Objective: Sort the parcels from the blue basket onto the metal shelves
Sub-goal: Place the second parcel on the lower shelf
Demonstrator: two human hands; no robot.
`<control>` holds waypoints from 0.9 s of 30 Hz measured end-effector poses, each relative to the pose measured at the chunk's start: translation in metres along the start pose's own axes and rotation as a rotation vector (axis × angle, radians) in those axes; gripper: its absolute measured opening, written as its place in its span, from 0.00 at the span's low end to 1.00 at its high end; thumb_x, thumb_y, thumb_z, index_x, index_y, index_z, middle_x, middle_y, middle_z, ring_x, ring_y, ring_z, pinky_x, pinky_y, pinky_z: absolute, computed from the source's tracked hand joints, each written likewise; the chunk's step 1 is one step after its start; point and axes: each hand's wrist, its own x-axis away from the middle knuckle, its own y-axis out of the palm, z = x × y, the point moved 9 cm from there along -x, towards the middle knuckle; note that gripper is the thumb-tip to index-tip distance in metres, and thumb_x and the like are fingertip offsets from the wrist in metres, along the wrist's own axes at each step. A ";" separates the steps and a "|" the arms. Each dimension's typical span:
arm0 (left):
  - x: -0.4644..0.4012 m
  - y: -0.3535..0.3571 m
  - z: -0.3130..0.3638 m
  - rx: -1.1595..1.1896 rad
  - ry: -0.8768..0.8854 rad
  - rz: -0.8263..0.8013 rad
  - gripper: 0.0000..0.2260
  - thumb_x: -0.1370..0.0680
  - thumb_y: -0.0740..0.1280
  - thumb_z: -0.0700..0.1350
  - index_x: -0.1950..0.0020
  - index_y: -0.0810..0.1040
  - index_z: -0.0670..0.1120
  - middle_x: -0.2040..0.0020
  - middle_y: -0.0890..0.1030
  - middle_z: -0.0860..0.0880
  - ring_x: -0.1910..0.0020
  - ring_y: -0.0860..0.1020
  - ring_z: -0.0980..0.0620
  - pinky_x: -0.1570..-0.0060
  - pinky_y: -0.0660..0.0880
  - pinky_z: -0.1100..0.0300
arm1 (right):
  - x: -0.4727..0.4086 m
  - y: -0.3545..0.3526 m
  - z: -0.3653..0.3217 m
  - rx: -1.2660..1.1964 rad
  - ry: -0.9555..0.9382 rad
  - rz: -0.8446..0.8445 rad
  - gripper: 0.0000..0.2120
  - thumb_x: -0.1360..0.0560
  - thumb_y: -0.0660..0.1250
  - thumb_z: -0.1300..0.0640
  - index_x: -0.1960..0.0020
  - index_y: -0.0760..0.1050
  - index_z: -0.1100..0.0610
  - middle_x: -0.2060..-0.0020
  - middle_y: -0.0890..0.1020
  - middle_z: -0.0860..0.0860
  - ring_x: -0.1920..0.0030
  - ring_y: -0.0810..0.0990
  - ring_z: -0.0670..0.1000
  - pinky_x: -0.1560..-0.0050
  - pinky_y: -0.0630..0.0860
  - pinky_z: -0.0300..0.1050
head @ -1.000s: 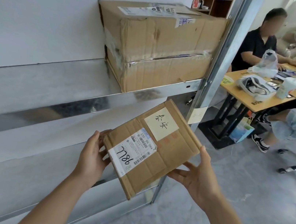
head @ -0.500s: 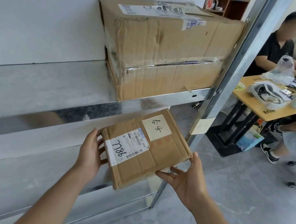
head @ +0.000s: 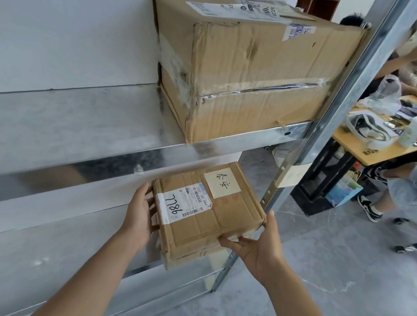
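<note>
A small parcel (head: 207,211), a flat cardboard box bearing a barcode label marked 7786 and a handwritten note, is clamped between two bare hands at the mouth of the lower shelf (head: 12,250), just beneath the front rail of the upper shelf (head: 78,173). The left hand (head: 139,215) presses flat against the box's left side; the right hand (head: 256,246) cups its near right corner, fingers under the bottom edge. The parcel is tilted, far edge raised, and cannot be confirmed to touch the lower shelf. A large taped carton (head: 254,78) occupies the right end of the upper shelf, its front corner reaching the shelf's front edge beside the upright post (head: 330,116). The blue basket is not in view. Judged risks: the raised far edge may catch the underside of the upper rail if pushed in at this tilt; the right corner lies near the post and could snag on it; a grip resting on friction at the sides could slip, dropping the box off the front edge of the lower shelf.
</note>
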 end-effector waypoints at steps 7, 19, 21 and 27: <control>-0.007 0.003 -0.003 0.004 -0.025 -0.050 0.20 0.15 0.52 0.60 0.44 0.81 0.54 0.46 0.85 0.47 0.49 0.82 0.49 0.54 0.76 0.51 | -0.012 0.007 0.000 -0.079 -0.033 0.043 0.20 0.16 0.56 0.36 0.33 0.65 0.48 0.40 0.69 0.70 0.30 0.72 0.77 0.32 0.73 0.72; -0.020 0.005 -0.002 0.042 -0.049 -0.079 0.23 0.15 0.52 0.59 0.30 0.77 0.49 0.32 0.81 0.41 0.38 0.80 0.43 0.37 0.75 0.42 | -0.026 0.015 0.000 -0.132 -0.106 0.045 0.29 0.17 0.57 0.36 0.23 0.64 0.50 0.38 0.74 0.66 0.40 0.76 0.73 0.32 0.74 0.71; -0.021 0.002 -0.003 0.040 -0.054 -0.073 0.24 0.15 0.52 0.59 0.27 0.76 0.49 0.32 0.81 0.41 0.35 0.79 0.42 0.35 0.74 0.42 | -0.029 0.012 0.000 -0.127 -0.100 0.062 0.28 0.17 0.58 0.36 0.24 0.65 0.50 0.34 0.71 0.67 0.39 0.76 0.74 0.32 0.74 0.71; -0.009 -0.006 -0.003 0.032 -0.025 -0.054 0.21 0.14 0.50 0.58 0.32 0.76 0.50 0.39 0.80 0.50 0.42 0.78 0.52 0.38 0.71 0.48 | -0.019 0.011 0.002 -0.092 -0.070 0.035 0.31 0.18 0.57 0.35 0.19 0.60 0.48 0.27 0.67 0.65 0.30 0.71 0.78 0.33 0.71 0.77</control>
